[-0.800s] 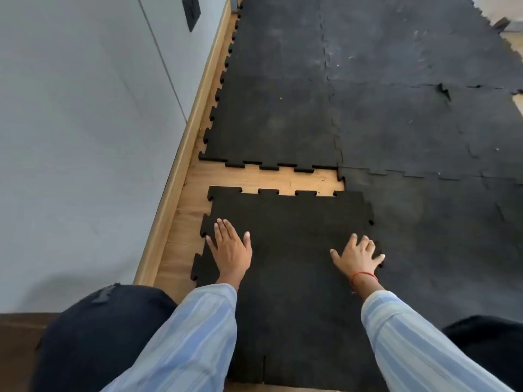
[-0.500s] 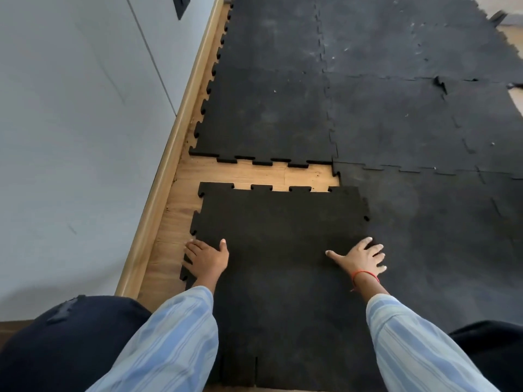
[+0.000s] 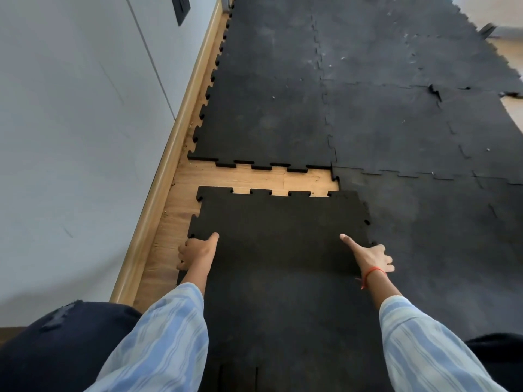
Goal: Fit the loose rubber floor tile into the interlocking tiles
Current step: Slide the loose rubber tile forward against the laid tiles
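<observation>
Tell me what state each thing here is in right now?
Loose tile: unlocked, overlapping the right neighbour's edge.
Laid tiles: interlocked, lying flat.
Wooden floor strip: bare, between the loose and laid tiles.
Left hand: gripping the tile's left edge.
Right hand: gripping its right edge.

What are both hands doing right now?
Left hand: shut on the tile's left edge.
Right hand: grips the tile's right edge, thumb on top.

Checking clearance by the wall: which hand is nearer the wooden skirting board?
Left. The left hand grips the loose tile's left edge, just across a strip of bare floor from the skirting board; the right hand is at the tile's far edge.
</observation>
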A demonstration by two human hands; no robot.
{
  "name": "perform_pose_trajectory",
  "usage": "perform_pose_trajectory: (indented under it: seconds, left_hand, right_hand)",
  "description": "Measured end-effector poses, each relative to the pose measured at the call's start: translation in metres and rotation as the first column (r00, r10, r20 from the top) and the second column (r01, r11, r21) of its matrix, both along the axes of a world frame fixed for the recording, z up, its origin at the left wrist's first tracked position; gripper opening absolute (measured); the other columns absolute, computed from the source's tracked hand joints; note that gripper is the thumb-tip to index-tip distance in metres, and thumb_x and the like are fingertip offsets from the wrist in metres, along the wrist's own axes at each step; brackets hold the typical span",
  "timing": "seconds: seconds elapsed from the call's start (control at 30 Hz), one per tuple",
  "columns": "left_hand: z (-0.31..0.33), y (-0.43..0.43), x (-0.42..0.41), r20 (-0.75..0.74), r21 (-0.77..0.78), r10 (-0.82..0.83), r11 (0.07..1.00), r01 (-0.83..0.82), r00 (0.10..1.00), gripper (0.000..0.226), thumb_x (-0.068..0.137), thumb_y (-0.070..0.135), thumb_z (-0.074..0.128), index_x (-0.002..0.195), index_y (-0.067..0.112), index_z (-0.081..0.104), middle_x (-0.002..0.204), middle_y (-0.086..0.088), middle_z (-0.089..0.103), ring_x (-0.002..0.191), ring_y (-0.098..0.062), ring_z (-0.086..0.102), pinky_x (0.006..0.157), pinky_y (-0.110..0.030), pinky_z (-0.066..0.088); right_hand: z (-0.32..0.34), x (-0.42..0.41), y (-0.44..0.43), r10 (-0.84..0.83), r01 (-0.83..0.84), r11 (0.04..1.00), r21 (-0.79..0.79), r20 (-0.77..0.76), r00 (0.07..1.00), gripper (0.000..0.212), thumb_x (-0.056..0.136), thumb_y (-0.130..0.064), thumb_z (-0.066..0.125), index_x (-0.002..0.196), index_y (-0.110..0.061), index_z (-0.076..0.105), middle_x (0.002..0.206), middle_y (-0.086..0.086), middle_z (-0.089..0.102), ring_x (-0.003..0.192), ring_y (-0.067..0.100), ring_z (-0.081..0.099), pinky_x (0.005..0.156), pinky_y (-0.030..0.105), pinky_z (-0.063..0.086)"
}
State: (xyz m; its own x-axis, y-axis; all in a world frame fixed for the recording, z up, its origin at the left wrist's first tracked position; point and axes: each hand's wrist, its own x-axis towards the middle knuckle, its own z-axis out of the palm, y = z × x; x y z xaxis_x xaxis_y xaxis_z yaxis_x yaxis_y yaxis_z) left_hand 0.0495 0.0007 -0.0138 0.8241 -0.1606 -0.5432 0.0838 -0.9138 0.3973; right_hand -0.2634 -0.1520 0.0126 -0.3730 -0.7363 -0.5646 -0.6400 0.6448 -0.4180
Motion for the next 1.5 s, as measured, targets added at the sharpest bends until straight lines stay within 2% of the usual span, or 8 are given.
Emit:
perform_pose_trajectory:
  seconds: [0.3, 0.43, 0.77, 0.97, 1.17, 1.27, 1.37, 1.5]
  left_hand:
    - [0.016, -0.019, 0.019, -0.122, -0.163, 0.267, 0.945, -0.285, 0.956, 0.077, 0.078, 0.065, 0.060, 0.122, 0.003, 0.048, 0.135, -0.018, 0.039, 0.118, -0.034, 0.043, 0.099, -0.048, 0.044]
    - [0.025, -0.033, 0.039, -0.138, -0.311, 0.311, 0.888, -0.339, 0.941, 0.093, 0.077, 0.066, 0.061, 0.145, 0.012, 0.028, 0.151, -0.013, 0.030, 0.135, -0.035, 0.032, 0.108, -0.049, 0.031]
    - [0.015, -0.056, 0.103, -0.427, -0.528, 0.182, 0.745, -0.408, 0.886, 0.099, 0.071, 0.062, 0.066, 0.147, 0.013, 0.027, 0.154, -0.011, 0.028, 0.139, -0.032, 0.031, 0.108, -0.046, 0.032]
    - [0.007, -0.057, 0.105, -0.415, -0.500, 0.347, 0.686, -0.529, 0.841, 0.092, 0.073, 0.064, 0.063, 0.147, 0.023, 0.026, 0.151, -0.001, 0.031, 0.138, -0.028, 0.031, 0.108, -0.045, 0.032]
    - [0.003, -0.062, 0.116, -0.346, -0.535, 0.270, 0.730, -0.426, 0.899, 0.075, 0.077, 0.044, 0.066, 0.141, 0.017, 0.040, 0.148, -0.008, 0.039, 0.135, -0.030, 0.036, 0.105, -0.045, 0.034]
    - [0.005, -0.065, 0.108, -0.331, -0.434, 0.146, 0.854, -0.287, 0.932, 0.103, 0.058, 0.060, 0.073, 0.145, 0.022, 0.031, 0.150, -0.004, 0.033, 0.137, -0.030, 0.030, 0.107, -0.048, 0.028]
    - [0.006, -0.072, 0.097, -0.302, -0.258, -0.141, 0.964, 0.061, 0.943, 0.119, 0.058, 0.067, 0.074, 0.151, 0.022, 0.015, 0.158, -0.007, 0.016, 0.143, -0.031, 0.017, 0.113, -0.051, 0.018]
    - [0.002, -0.068, 0.072, -0.221, -0.012, -0.360, 0.930, 0.367, 0.906, 0.108, 0.075, 0.064, 0.065, 0.153, 0.021, 0.003, 0.159, -0.012, -0.016, 0.145, -0.035, -0.004, 0.115, -0.056, 0.008]
  right_hand:
    - [0.008, 0.007, -0.021, -0.129, 0.141, 0.990, -0.028, 0.259, 0.957, 0.110, 0.059, -0.069, 0.075, 0.144, -0.012, 0.033, 0.147, 0.017, 0.034, 0.133, 0.039, 0.033, 0.101, 0.055, 0.043]
    - [0.017, 0.020, -0.038, -0.125, 0.169, 0.984, -0.065, 0.426, 0.896, 0.106, 0.056, -0.066, 0.079, 0.139, -0.012, 0.042, 0.145, 0.011, 0.042, 0.133, 0.034, 0.037, 0.087, 0.048, 0.043]
    - [0.020, 0.031, -0.056, -0.023, 0.186, 0.973, -0.135, 0.746, 0.665, 0.099, 0.058, -0.049, 0.086, 0.127, 0.012, 0.049, 0.132, 0.032, 0.049, 0.117, 0.044, 0.056, 0.101, 0.054, 0.046]
    - [0.016, 0.029, -0.055, -0.114, 0.300, 0.951, -0.081, 0.807, 0.580, 0.065, 0.059, -0.049, 0.085, 0.107, -0.007, 0.071, 0.120, 0.010, 0.068, 0.122, 0.024, 0.056, 0.112, 0.044, 0.036]
    - [0.017, 0.030, -0.061, -0.043, 0.244, 0.963, -0.111, 0.833, 0.551, 0.056, 0.059, -0.044, 0.086, 0.099, -0.007, 0.073, 0.100, 0.007, 0.076, 0.103, 0.023, 0.069, 0.084, 0.035, 0.058]
    - [0.012, 0.032, -0.063, 0.064, 0.074, 0.986, -0.150, 0.747, 0.662, 0.087, 0.053, -0.058, 0.083, 0.112, 0.003, 0.065, 0.121, 0.017, 0.067, 0.120, 0.030, 0.058, 0.107, 0.049, 0.042]
    - [0.013, 0.046, -0.056, 0.207, -0.195, 0.977, -0.090, 0.641, 0.739, 0.085, 0.058, -0.060, 0.079, 0.120, -0.004, 0.063, 0.139, 0.009, 0.054, 0.138, 0.023, 0.037, 0.111, 0.040, 0.025]
    - [-0.002, 0.044, -0.039, 0.424, -0.444, 0.895, -0.045, 0.399, 0.813, 0.099, 0.068, -0.051, 0.079, 0.143, -0.001, 0.038, 0.156, 0.011, 0.028, 0.142, 0.027, 0.029, 0.115, 0.042, 0.028]
